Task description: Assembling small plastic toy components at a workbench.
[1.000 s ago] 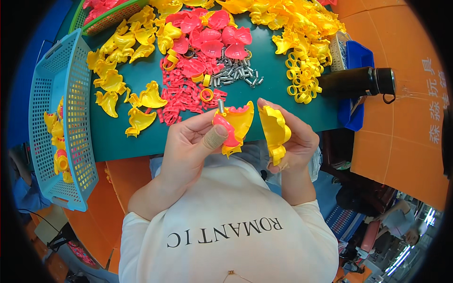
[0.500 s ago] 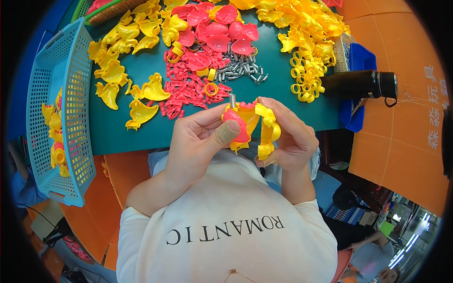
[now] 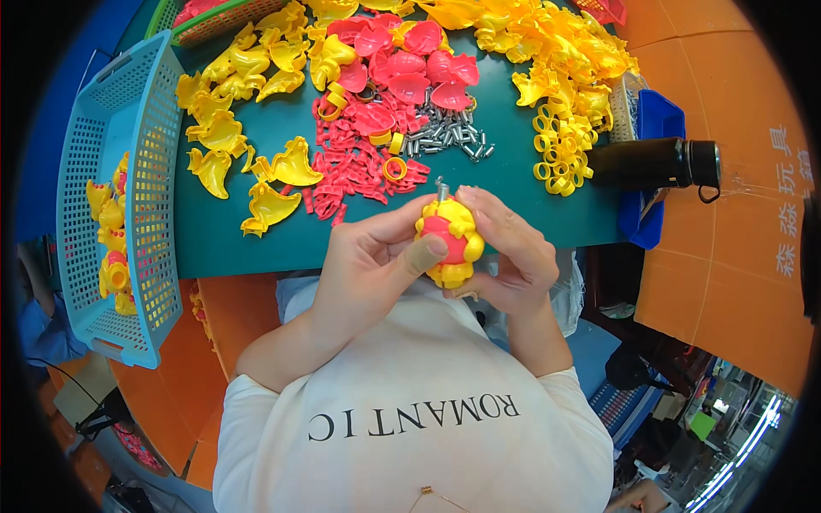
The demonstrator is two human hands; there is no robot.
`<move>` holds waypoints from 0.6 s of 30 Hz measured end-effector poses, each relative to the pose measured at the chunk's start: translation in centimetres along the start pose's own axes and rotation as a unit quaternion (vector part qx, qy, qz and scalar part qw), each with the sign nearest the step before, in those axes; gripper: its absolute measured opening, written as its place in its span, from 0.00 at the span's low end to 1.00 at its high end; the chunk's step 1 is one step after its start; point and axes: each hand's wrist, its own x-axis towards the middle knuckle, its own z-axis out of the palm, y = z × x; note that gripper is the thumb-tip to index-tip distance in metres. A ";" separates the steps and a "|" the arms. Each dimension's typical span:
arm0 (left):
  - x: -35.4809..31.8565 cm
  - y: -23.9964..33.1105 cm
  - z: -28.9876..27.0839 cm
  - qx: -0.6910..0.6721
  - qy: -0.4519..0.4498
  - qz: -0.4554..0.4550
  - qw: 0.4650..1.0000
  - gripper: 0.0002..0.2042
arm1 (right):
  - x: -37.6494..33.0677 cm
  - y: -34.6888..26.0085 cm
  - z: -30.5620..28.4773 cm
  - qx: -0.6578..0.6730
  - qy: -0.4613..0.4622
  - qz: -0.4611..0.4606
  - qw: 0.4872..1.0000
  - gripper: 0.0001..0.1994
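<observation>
Between both hands, in front of my chest at the table's near edge, is a small yellow plastic toy figure (image 3: 463, 224) with a red belly. Its yellow halves meet around the red part. A silver metal spring (image 3: 442, 190) sticks up from its top. My left hand (image 3: 363, 265) grips its left side, thumb on the red belly and a tan bandage round that thumb. On the other side, my right hand (image 3: 522, 261) closes on the yellow shell, fingers at the top and thumb near the bottom. The toy's back is hidden.
On the green table (image 3: 256, 252) lie red shells (image 3: 402, 64), small red parts (image 3: 359, 154), metal pieces (image 3: 457, 137), yellow rings (image 3: 560, 158) and yellow shells (image 3: 218, 132). A blue basket (image 3: 120, 325) holding toys stands left; a black bottle (image 3: 641, 162) lies right over a blue tray (image 3: 654, 218).
The right hand has brought the separate yellow half leftward onto the half with the red belly, so the two pieces now meet. The view has shifted slightly.
</observation>
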 end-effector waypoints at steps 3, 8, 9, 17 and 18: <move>-0.2 0.6 -0.2 -0.030 -0.007 -0.037 0.999 0.25 | -0.4 0.4 0.6 0.066 0.023 0.008 0.998 0.39; -0.3 -0.1 -1.0 0.023 0.008 0.034 0.999 0.24 | 0.2 -0.8 0.9 0.261 0.039 0.098 0.960 0.34; -0.4 0.0 -1.0 0.025 0.006 0.034 0.999 0.24 | 0.1 -1.2 1.1 0.260 0.041 0.096 0.960 0.34; -0.7 0.5 -0.8 0.041 -0.031 0.053 0.997 0.21 | -0.9 -1.3 1.9 0.357 0.077 0.116 0.924 0.25; -0.7 0.5 -0.8 0.042 -0.031 0.054 0.997 0.21 | -0.9 -1.3 2.0 0.357 0.077 0.115 0.924 0.25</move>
